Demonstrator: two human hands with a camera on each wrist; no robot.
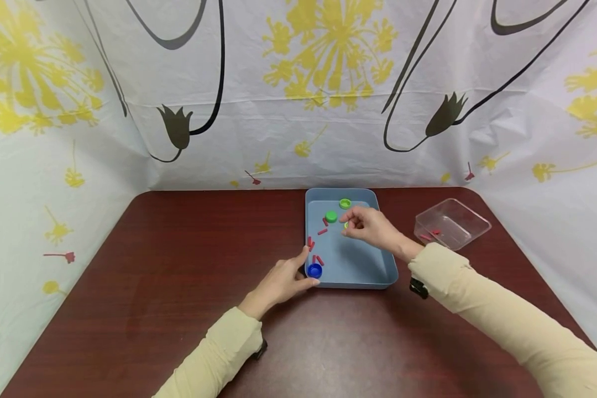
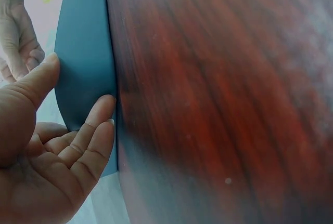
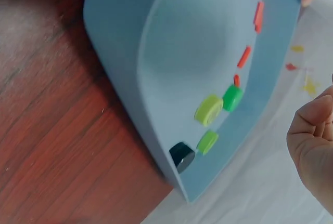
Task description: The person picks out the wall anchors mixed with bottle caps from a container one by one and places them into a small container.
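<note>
My left hand [image 1: 280, 281] grips the near left corner of the grey-blue tray [image 1: 348, 284], thumb and fingers on either side of it. In the left wrist view, its fingertips lie against the tray's outer wall [image 2: 86, 37]. Over the tray hovers my right hand [image 1: 373, 225], fingers bent, with a gap between thumb and index finger and no object visible there. Beneath it sits a lime cap [image 3: 209, 110], beside a green cap [image 1: 331, 216] and another lime cap [image 1: 345, 203]. Several red sticks [image 1: 322, 231] lie along the left side, near a blue cap [image 1: 315, 270].
To the right of the tray stands a clear plastic box [image 1: 455, 224] with a few red pieces [image 1: 425, 237] in it. A dark cap [image 3: 182, 156] lies in the tray's far corner. A printed white cloth [image 1: 278, 149] hangs behind the dark wooden table [image 1: 219, 237].
</note>
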